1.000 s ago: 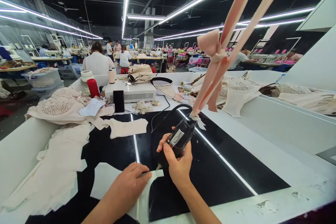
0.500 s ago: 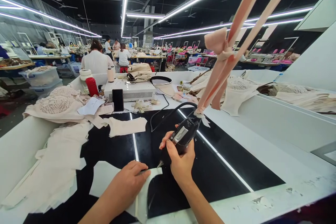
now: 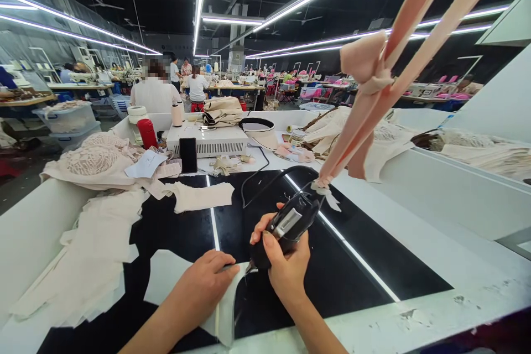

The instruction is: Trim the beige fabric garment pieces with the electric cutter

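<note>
My right hand (image 3: 286,265) is wrapped round a black hand-held cutting tool (image 3: 286,227) whose metal tip touches the edge of a pale fabric piece (image 3: 166,282) lying on the black glass worktop (image 3: 332,265). My left hand (image 3: 203,285) presses flat on that fabric just left of the tip, fingers together. A pink strap (image 3: 373,105) tied to the tool's rear runs up and right out of view, and a black cable (image 3: 257,177) leads away from the tool.
Cut cream fabric pieces (image 3: 95,249) are heaped at the left. At the back stand a white control box (image 3: 207,144), a black phone (image 3: 188,155) and a red bottle (image 3: 146,133). More fabric stacks (image 3: 481,149) lie at right. Other people sit at distant tables.
The tool and my right hand have shifted slightly right and down along the fabric edge; the strap swung right. My left hand stays pressed on the fabric.
</note>
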{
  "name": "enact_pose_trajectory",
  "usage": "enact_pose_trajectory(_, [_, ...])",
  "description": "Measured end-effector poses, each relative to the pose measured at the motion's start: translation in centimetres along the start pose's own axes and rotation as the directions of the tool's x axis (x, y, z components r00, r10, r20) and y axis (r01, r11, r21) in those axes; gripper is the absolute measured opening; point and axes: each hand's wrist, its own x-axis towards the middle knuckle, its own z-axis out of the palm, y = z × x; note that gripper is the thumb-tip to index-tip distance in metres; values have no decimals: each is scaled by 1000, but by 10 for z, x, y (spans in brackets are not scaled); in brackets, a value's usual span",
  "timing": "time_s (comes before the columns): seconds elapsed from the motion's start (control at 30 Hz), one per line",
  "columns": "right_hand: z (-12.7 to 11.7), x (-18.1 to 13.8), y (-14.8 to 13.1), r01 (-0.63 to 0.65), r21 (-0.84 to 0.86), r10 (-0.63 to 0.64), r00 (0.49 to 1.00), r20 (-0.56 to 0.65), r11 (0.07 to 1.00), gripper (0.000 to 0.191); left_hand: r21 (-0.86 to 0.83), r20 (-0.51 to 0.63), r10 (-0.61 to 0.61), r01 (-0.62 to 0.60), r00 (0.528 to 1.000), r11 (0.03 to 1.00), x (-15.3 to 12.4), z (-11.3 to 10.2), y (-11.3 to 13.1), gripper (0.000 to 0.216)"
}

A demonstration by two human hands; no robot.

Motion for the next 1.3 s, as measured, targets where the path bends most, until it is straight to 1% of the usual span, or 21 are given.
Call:
enact_pose_trajectory(0.23, [-2, 2, 3, 8, 6, -8, 1000, -8, 1000, 35, -4, 10, 0, 0, 1000, 1000, -1, 0, -1, 34])
enact_pose_trajectory(0.43, [-11, 5, 4, 35, -3, -35, 998, -58, 999, 40, -25, 75, -47, 49, 996, 998, 0, -2, 1, 34])
enact_pose_trajectory(0.67, [-10, 3, 5, 57, 1, -57, 998, -38, 998, 38, -44, 95, -67, 71, 993, 996, 2, -7, 4, 35])
enact_pose_trajectory(0.77, [-8, 4, 2, 57, -15, -57, 998, -37, 998, 35, -30, 74, -52, 54, 996, 998, 2, -7, 3, 34])
enact_pose_trajectory(0.87, [-7, 5, -1, 55, -36, -56, 998, -39, 998, 33, 17, -9, -7, 7, 1000, 1000, -1, -2, 0, 35])
enact_pose_trajectory(0.93, [-7, 4, -3, 61, -43, -62, 997, -39, 997, 32, 86, -79, 19, -12, 997, 996, -3, 4, -2, 38])
enact_pose_trajectory(1.0, [-7, 2, -5, 66, -53, -69, 997, -41, 996, 28, 167, -128, 26, -4, 991, 986, -6, 12, -3, 41])
enact_pose_trajectory(1.1, [-7, -2, -8, 61, -81, -65, 997, -50, 995, 24, 264, -151, 41, 1, 988, 964, -13, 23, -3, 43])
enact_pose_trajectory(1.17, [-8, -4, -10, 55, -101, -61, 997, -54, 993, 26, 292, -130, 11, 28, 991, 956, -17, 26, 0, 43])
enact_pose_trajectory(1.3, [-10, -11, -11, 69, -135, -78, 995, -64, 988, 29, 261, -80, -122, 139, 989, 955, -21, 23, 9, 50])
